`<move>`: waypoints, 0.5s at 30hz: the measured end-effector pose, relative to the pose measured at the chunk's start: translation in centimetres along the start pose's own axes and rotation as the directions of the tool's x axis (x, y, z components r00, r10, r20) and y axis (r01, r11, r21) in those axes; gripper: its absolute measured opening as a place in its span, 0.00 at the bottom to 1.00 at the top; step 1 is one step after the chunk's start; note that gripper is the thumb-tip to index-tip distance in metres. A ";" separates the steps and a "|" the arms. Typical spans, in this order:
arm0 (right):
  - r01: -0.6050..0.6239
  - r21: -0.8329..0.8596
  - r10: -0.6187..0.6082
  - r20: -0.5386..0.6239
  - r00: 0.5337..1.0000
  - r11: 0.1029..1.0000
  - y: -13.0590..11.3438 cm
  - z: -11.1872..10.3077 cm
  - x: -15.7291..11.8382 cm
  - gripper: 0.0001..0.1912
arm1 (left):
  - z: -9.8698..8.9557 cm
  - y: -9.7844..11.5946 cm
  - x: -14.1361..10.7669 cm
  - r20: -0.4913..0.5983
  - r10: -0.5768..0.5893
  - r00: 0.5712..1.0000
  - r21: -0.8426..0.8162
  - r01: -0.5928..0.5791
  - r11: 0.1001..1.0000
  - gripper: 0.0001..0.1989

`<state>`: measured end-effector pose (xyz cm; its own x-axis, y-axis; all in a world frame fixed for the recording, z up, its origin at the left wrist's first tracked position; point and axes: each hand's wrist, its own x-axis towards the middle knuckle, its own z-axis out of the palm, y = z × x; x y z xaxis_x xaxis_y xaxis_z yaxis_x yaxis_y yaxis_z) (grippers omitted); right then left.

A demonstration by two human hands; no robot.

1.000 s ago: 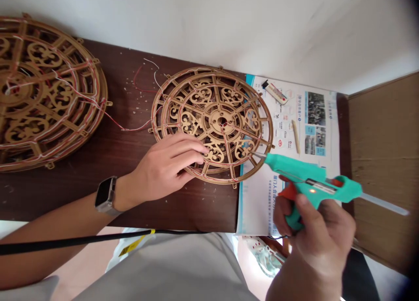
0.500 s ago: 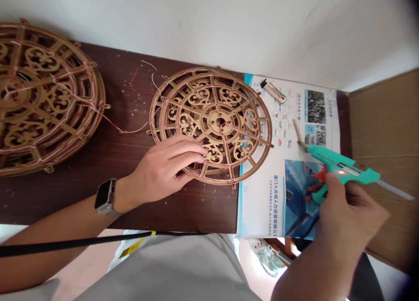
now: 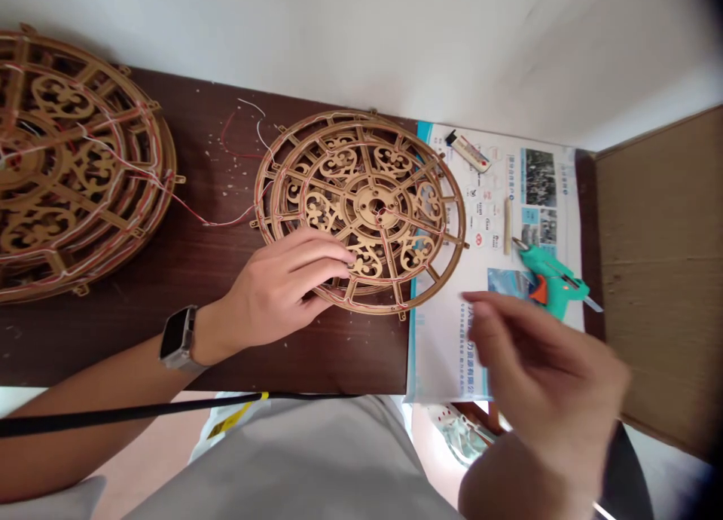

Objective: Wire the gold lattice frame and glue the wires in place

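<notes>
My left hand [image 3: 288, 286] is closed on the near left rim of a round, tan openwork frame [image 3: 375, 203] with scrollwork and spokes. Its thumb is under the rim and its fingers lie on top. Thin red and white wires [image 3: 226, 224] run along the frame's rings and out to the left. My right hand [image 3: 547, 377], slightly blurred, hovers over the printed sheet with fingers loosely bent and nothing visible in them. Beyond it lies a teal hot glue gun [image 3: 556, 275] with an orange trigger, its nozzle by a small tan stick [image 3: 507, 226].
A stack of similar round frames [image 3: 84, 203] fills the left of the dark table [image 3: 237, 354]. A lighter [image 3: 470, 151] rests on the printed sheet [image 3: 440, 354] near the wall. Cardboard [image 3: 660, 264] stands at the right. A black strap [image 3: 141, 417] crosses near the table's front edge.
My right hand has let go of the glue gun, which now lies on the sheet, and has moved left. My left hand keeps its hold on the frame.
</notes>
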<state>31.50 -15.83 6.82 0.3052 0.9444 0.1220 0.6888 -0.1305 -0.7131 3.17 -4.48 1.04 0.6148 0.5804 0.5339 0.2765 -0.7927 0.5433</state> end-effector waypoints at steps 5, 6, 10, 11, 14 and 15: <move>0.135 -0.003 -0.123 0.396 0.910 0.991 -3.4 3.8 0.7 0.12 | 0.0 -0.1 -0.2 0.000 -0.005 1.000 0.012 0.005 1.000 0.10; 0.118 -0.024 -0.096 0.431 0.897 0.993 -3.6 4.2 0.8 0.14 | 0.0 -0.1 -0.2 0.000 -0.003 1.000 0.014 0.003 1.000 0.10; 0.060 -0.027 -0.039 0.498 0.866 0.998 -3.9 4.5 1.0 0.14 | -0.1 -0.1 -0.3 0.012 -0.004 1.000 0.028 0.004 1.000 0.10; 0.044 -0.012 -0.032 0.513 0.858 0.999 -3.9 4.4 1.1 0.14 | -0.1 -0.1 -0.4 0.014 -0.005 1.000 0.034 0.005 0.999 0.11; -0.029 0.044 -0.001 0.559 0.829 0.999 -4.0 4.6 1.6 0.15 | -0.1 -0.2 -0.4 0.008 0.002 1.000 0.046 -0.002 0.999 0.10; -0.065 0.065 0.016 0.575 0.818 0.996 -3.9 4.7 1.8 0.15 | -0.1 -0.3 -0.4 0.005 0.006 1.000 0.049 -0.007 0.999 0.10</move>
<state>26.28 -12.16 6.63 -0.1175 0.9439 -0.3085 0.6230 -0.1719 -0.7631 2.80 -4.51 0.71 0.6202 0.5743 0.5343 0.3080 -0.8047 0.5075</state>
